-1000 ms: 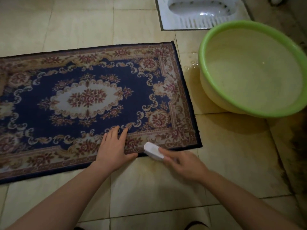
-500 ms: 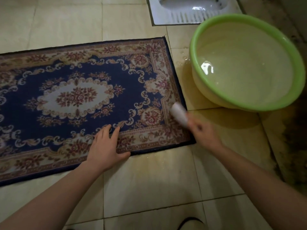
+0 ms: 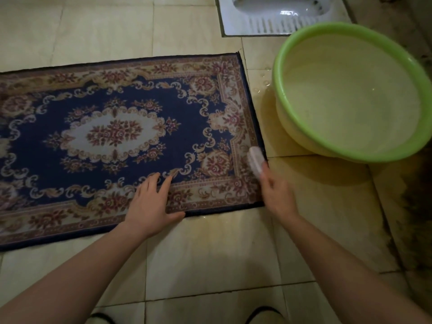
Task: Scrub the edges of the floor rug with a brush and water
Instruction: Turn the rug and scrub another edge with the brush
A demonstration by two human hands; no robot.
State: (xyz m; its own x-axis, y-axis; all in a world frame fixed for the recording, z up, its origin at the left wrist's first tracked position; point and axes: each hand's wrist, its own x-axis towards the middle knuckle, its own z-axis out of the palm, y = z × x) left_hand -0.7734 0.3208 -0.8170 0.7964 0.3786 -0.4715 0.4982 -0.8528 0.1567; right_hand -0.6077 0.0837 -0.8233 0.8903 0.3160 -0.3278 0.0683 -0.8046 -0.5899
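Note:
A blue rug (image 3: 112,141) with a floral border lies flat on the tiled floor. My left hand (image 3: 150,202) presses flat on its near border, fingers spread. My right hand (image 3: 277,192) grips a small white brush (image 3: 256,161), which rests on the rug's right edge near the front right corner. A green basin (image 3: 278,66) holding water stands just to the right of the rug.
A white squat toilet pan (image 3: 257,19) is set in the floor at the back. Water drops wet the tiles (image 3: 261,85) between rug and basin. The floor at the right edge (image 3: 411,206) is dark and stained. My shoe tips (image 3: 264,314) show at the bottom.
My right hand carried the brush from the rug's near edge round the front right corner to its right edge. My left hand stayed pressed on the rug.

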